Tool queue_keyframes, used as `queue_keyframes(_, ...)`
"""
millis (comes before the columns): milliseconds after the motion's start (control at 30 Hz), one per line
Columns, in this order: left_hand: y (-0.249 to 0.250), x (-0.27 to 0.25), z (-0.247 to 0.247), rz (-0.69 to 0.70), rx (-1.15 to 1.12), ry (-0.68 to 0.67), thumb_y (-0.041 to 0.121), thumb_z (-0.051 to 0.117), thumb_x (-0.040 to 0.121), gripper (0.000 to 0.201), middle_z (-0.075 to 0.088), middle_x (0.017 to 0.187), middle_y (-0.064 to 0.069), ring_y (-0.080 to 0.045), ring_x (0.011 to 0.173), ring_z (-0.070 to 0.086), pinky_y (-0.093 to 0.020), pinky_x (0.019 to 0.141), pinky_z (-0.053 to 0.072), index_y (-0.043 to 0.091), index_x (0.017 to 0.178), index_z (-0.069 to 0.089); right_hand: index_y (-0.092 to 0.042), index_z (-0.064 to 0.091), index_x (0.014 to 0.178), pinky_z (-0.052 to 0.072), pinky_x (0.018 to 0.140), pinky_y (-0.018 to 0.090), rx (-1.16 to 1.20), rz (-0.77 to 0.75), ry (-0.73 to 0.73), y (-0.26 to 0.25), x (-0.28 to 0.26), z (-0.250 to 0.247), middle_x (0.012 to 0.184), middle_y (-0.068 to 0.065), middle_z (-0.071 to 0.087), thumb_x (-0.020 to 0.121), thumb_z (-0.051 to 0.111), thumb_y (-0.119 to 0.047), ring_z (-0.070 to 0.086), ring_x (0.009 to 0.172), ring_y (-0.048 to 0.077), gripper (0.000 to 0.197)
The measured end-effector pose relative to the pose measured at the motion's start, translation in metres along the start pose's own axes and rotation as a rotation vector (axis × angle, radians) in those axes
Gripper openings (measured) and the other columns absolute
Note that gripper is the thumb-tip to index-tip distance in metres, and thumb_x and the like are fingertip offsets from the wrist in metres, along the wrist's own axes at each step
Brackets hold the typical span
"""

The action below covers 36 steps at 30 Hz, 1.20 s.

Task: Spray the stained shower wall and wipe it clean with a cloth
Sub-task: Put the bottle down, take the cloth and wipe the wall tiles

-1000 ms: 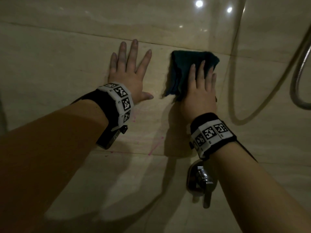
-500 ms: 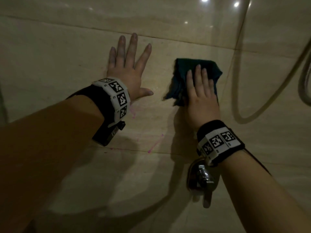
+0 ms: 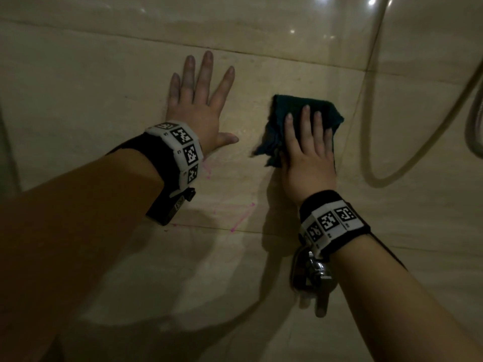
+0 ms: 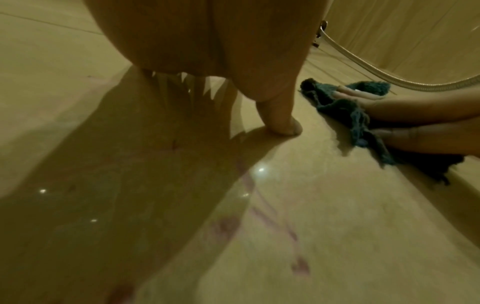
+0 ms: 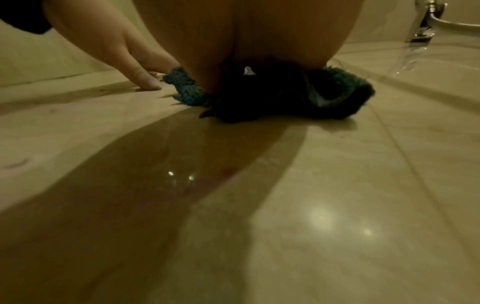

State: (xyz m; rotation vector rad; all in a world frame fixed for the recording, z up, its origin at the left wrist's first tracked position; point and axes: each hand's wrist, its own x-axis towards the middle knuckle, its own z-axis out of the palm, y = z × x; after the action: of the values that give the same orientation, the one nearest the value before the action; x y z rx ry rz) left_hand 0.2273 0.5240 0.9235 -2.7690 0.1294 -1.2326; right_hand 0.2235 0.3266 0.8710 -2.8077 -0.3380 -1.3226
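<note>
A beige tiled shower wall (image 3: 78,82) fills the head view. My left hand (image 3: 198,100) lies flat on it with fingers spread, holding nothing. To its right my right hand (image 3: 305,147) presses a dark teal cloth (image 3: 290,108) flat against the wall with straight fingers. Pink stain streaks (image 3: 241,220) run across the tile below and between my wrists, also visible in the left wrist view as faint pink marks (image 4: 272,218). The cloth (image 4: 345,111) shows there under my right fingers. In the right wrist view the cloth (image 5: 187,88) bunches under my palm. No spray bottle is in view.
A chrome shower valve handle (image 3: 317,280) sticks out of the wall just below my right wrist. A metal shower hose (image 3: 473,118) hangs at the right edge, its shadow looping beside the cloth. Tile grout lines (image 3: 235,52) cross the wall above my hands.
My right hand has slid the cloth down the wall and slightly right, away from the upper grout line. The left hand has stayed flat in place.
</note>
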Motion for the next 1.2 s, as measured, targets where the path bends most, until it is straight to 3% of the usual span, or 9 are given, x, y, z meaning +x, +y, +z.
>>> queue_keyframes(233,0.003,-0.004,0.005,-0.027,-0.011,0.001,0.065,0.048,0.081,0.102,-0.026,0.155,-0.01,-0.036,0.144,-0.019,-0.05,0.117,-0.005,0.028,0.147,-0.021,-0.028,-0.025,0.137,-0.029,0.108,0.038,-0.033,-0.049,-0.105,0.008,-0.024,0.008,0.145,-0.006,-0.033,0.1,0.032,-0.029,-0.027,0.139,0.016,0.068)
queue_keyframes(367,0.003,-0.004,0.006,-0.027,-0.005,0.014,0.065,0.049,0.081,0.103,-0.025,0.156,-0.01,-0.035,0.144,-0.018,-0.049,0.117,-0.005,0.028,0.147,-0.021,-0.024,-0.015,0.147,-0.023,0.11,0.04,-0.052,-0.037,-0.082,0.004,-0.003,-0.003,0.156,0.005,-0.022,0.101,0.021,-0.037,-0.021,0.143,0.025,0.06)
queue_keyframes(467,0.004,-0.005,0.006,-0.038,0.003,0.009,0.065,0.047,0.082,0.102,-0.025,0.156,-0.01,-0.035,0.144,-0.018,-0.049,0.117,-0.004,0.028,0.147,-0.021,-0.021,-0.016,0.147,-0.022,0.11,0.039,-0.036,-0.014,-0.046,-0.002,0.002,-0.002,0.156,0.007,-0.022,0.101,0.02,-0.037,-0.022,0.143,0.026,0.061)
queue_keyframes(600,0.005,-0.006,0.006,-0.046,0.004,0.0,0.065,0.046,0.083,0.1,-0.026,0.155,-0.01,-0.035,0.144,-0.018,-0.05,0.117,-0.004,0.027,0.147,-0.022,-0.024,-0.025,0.138,-0.032,0.104,0.033,0.003,-0.106,-0.061,0.004,-0.021,0.018,0.147,-0.001,-0.032,0.101,0.023,-0.035,-0.031,0.135,0.016,0.061)
queue_keyframes(733,0.007,-0.008,0.007,-0.068,-0.012,-0.007,0.062,0.047,0.084,0.099,-0.025,0.156,-0.01,-0.035,0.144,-0.018,-0.05,0.118,-0.003,0.028,0.147,-0.021,-0.023,-0.01,0.143,-0.024,0.108,0.034,-0.046,-0.171,-0.08,0.009,-0.039,0.029,0.148,0.001,-0.02,0.098,0.036,-0.03,-0.014,0.139,0.019,0.064)
queue_keyframes(833,0.009,-0.009,0.005,-0.083,-0.021,-0.017,0.061,0.048,0.084,0.098,-0.025,0.156,-0.009,-0.034,0.145,-0.018,-0.049,0.118,-0.002,0.029,0.147,-0.021,-0.028,-0.025,0.135,-0.033,0.102,0.031,-0.021,-0.189,-0.136,0.014,-0.032,0.025,0.139,-0.005,-0.037,0.101,0.025,-0.034,-0.032,0.131,0.012,0.061)
queue_keyframes(933,0.012,-0.014,0.006,-0.105,-0.052,-0.019,0.059,0.049,0.085,0.096,-0.025,0.156,-0.008,-0.033,0.145,-0.018,-0.048,0.118,-0.002,0.03,0.147,-0.02,-0.027,-0.03,0.132,-0.03,0.107,0.033,-0.03,-0.188,-0.094,0.013,-0.022,0.017,0.137,-0.007,-0.039,0.101,0.021,-0.035,-0.032,0.135,0.013,0.06)
queue_keyframes(1067,0.013,-0.026,0.015,-0.116,-0.038,-0.081,0.062,0.045,0.085,0.096,-0.028,0.155,-0.009,-0.033,0.144,-0.021,-0.045,0.118,-0.006,0.031,0.146,-0.022,-0.025,-0.026,0.136,-0.032,0.104,0.03,0.017,-0.136,-0.053,0.006,-0.021,0.017,0.142,-0.006,-0.034,0.101,0.024,-0.036,-0.028,0.137,0.013,0.062)
queue_keyframes(1200,0.006,-0.039,0.025,-0.073,0.006,-0.128,0.066,0.041,0.084,0.097,-0.031,0.153,-0.01,-0.033,0.143,-0.023,-0.045,0.117,-0.008,0.031,0.145,-0.025,-0.018,-0.006,0.144,-0.022,0.109,0.034,0.015,-0.077,-0.043,-0.001,-0.042,0.033,0.154,0.004,-0.007,0.095,0.024,-0.038,-0.011,0.142,0.021,0.061)
